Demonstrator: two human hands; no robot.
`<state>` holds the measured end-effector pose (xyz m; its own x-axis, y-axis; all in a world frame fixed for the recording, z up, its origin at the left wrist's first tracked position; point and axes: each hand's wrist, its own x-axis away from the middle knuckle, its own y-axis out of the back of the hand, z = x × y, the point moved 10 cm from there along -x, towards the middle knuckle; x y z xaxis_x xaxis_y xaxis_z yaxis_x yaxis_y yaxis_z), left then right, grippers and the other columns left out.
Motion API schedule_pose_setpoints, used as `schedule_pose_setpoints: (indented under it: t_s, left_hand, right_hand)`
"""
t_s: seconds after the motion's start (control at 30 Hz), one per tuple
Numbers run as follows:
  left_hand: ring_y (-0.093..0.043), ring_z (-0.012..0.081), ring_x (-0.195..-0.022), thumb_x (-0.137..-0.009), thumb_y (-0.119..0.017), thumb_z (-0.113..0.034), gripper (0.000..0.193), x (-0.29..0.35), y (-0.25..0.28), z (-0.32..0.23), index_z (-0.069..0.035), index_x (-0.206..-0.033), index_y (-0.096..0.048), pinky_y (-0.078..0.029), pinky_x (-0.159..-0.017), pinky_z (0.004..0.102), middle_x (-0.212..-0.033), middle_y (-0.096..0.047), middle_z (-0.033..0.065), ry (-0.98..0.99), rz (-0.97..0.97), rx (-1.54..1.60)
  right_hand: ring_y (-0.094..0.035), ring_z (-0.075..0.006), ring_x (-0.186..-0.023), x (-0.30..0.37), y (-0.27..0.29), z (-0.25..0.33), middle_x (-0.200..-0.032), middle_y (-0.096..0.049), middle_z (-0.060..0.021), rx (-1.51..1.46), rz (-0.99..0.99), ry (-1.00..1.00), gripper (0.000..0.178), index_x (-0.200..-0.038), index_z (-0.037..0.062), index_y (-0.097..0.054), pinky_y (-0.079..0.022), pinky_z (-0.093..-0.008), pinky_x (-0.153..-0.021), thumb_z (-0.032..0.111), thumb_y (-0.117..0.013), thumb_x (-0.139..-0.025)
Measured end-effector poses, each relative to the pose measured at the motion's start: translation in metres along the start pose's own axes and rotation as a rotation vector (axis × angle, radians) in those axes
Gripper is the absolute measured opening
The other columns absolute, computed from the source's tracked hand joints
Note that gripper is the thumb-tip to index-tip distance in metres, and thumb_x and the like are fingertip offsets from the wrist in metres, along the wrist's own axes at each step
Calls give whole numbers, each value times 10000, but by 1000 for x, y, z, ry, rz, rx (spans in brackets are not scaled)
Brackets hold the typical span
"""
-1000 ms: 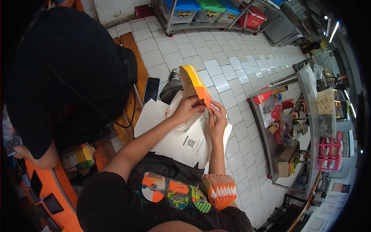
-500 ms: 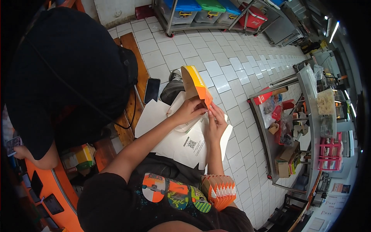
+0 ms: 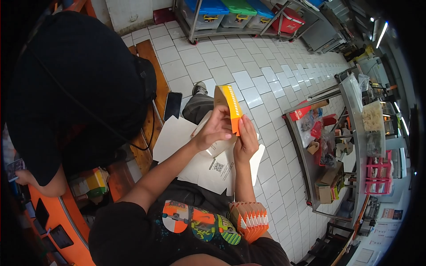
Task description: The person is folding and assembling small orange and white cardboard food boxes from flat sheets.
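A yellow and orange cardboard food carton [image 3: 231, 104] stands upright between my hands above my lap. My left hand [image 3: 213, 131] has its fingers at the carton's open, brown inner side, the thumb by the lower orange edge. My right hand [image 3: 246, 141] pinches the orange lower end from the right. Beneath both hands, flat white cardboard sheets [image 3: 184, 146] lie across my lap, one printed with a square code. A nested stack of orange and white folded cartons [image 3: 250, 220] rests against my right upper arm.
A person in black [image 3: 84, 93] sits close on my left, beside a wooden bench [image 3: 148, 53] with a phone [image 3: 173, 105] on it. To the right stands a metal rack [image 3: 306, 173] loaded with packaging. Lidded bins [image 3: 206, 20] sit on a wheeled rack ahead.
The carton has turned more upright and come slightly lower. My left fingers have shifted up from its lower fold to its inner side; my right hand stays at the orange end.
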<state>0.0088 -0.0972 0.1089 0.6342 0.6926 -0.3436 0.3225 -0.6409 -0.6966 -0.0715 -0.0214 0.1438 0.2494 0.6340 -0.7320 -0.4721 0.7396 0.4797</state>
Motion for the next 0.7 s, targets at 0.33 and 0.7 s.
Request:
schedule_pose_setpoints:
  t_s: [0.33,0.7]
  left_hand:
    - [-600,94,-864,-856,-551,15,142,-4,37,-17,27,-995,-526,-498,-768,226,-920,-603,62,78,-277,-615]
    - [-634,145,-860,-823,-606,17,124,4,15,-12,54,-942,-597,-530,-766,253,-905,-643,95,-4,-241,-627]
  right_hand:
    - [-554,-157,-782,7,4,-4,-951,-550,-81,24,30,-225,312,-1050,81,-673,-458,-256,-682,-29,-651,-759]
    - [-661,-148,-739,13,20,-4,-802,-686,-103,-105,-84,-360,411,-1175,-29,-555,-489,-272,-783,-42,-647,-775]
